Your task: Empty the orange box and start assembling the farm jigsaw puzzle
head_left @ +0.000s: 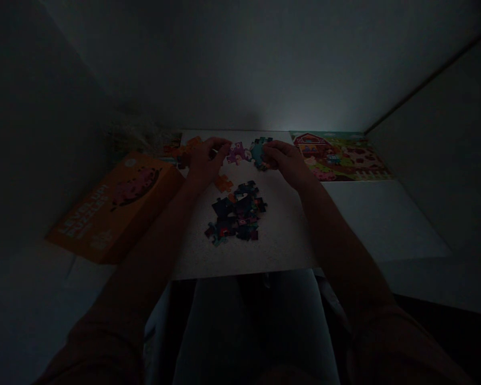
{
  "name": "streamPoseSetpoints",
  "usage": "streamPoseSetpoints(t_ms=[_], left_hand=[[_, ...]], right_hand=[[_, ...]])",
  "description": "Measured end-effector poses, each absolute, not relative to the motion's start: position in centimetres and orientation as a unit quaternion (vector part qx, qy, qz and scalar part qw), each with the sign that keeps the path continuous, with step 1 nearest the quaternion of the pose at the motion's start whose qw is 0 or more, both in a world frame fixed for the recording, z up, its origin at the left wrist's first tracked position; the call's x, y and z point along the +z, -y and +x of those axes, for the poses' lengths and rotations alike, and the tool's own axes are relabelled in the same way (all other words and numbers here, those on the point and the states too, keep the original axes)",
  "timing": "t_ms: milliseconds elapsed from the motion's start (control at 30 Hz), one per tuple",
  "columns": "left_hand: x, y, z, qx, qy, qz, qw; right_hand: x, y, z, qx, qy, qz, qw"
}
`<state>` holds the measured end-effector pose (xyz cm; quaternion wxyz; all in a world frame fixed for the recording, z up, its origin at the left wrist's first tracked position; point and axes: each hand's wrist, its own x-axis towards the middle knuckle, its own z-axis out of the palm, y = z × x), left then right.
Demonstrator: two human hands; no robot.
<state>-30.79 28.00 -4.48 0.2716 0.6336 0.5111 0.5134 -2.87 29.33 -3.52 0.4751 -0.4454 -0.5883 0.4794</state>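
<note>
Sleeves (401, 345) nearest, left hand (207, 159) pinches purple piece (236, 154), right hand (289, 162) teal section (257, 153) stretching away.

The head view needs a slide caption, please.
Left hand at purple jigsaw section, right hand at teal jigsaw section, on a pale tabletop.

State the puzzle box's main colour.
The puzzle box is mainly orange; it shows best in the head view.

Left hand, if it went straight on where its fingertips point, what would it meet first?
The left hand would probably meet the purple puzzle piece first; whether they touch is unclear.
</note>
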Motion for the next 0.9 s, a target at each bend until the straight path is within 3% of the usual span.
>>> streamPoseSetpoints(t_ms=[300,500,733,900], left_hand=[[-5.1,-28.8,-31.4,0.562,-0.523,0.588,0.254],[-5.0,-28.5,-31.4,0.525,-0.518,0.608,0.292],[-4.8,-27.4,-30.5,0.440,-0.484,0.670,0.351],[-3.9,-27.3,-32.3,0.359,-0.541,0.702,0.292]], right_hand=[[-3.6,-29.9,-1.5,0.461,0.624,-0.455,0.436],[-4.5,-30.5,0.0,0.242,0.644,-0.581,0.435],[-4.3,-29.0,-3.5,0.360,0.741,-0.449,0.345],[-5.4,-30.6,-0.1,0.151,0.693,-0.599,0.372]])
